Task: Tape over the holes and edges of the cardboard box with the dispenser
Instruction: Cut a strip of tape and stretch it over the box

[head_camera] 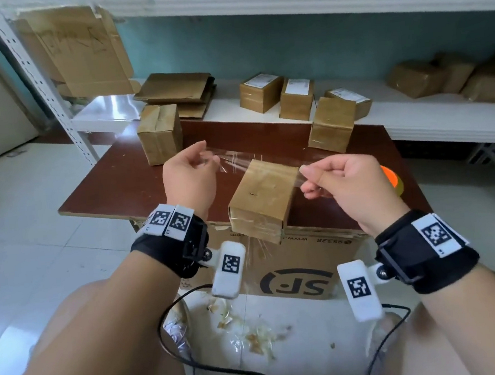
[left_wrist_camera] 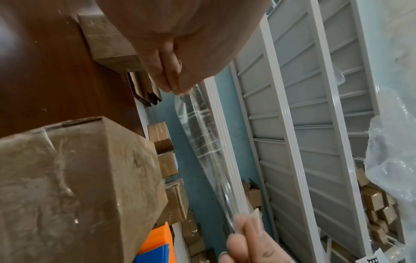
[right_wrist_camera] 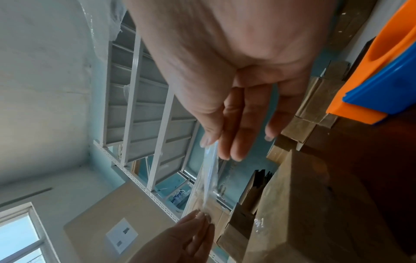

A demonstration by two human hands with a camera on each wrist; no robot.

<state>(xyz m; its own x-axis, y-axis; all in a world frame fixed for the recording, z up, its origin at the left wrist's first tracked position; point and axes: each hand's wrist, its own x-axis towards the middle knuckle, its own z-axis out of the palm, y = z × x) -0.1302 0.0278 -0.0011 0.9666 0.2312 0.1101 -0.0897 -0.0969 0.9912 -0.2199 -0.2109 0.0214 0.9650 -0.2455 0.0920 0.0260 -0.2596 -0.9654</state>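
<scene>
Pale blue wall (head_camera: 287, 47), white tile floor (head_camera: 29, 193), metal shelving (head_camera: 252, 2), window (right_wrist_camera: 20, 236) w/ daylight.

A parcel-packing storeroom: white metal shelving (head_camera: 253, 8) stacked with labelled parcels (head_camera: 261, 92) and flattened cartons (head_camera: 176, 93), sealed boxes (head_camera: 159, 133) along the far edge of a brown worktop (head_camera: 113, 185), courier-marked carton (head_camera: 296, 270) beneath.

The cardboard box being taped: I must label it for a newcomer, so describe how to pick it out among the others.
Find the dark brown table before the white shelf. The cardboard box sits at its near edge, overhanging slightly. Unlike its neighbours, it lies directly under the clear tape strip stretched between both hands.
</scene>
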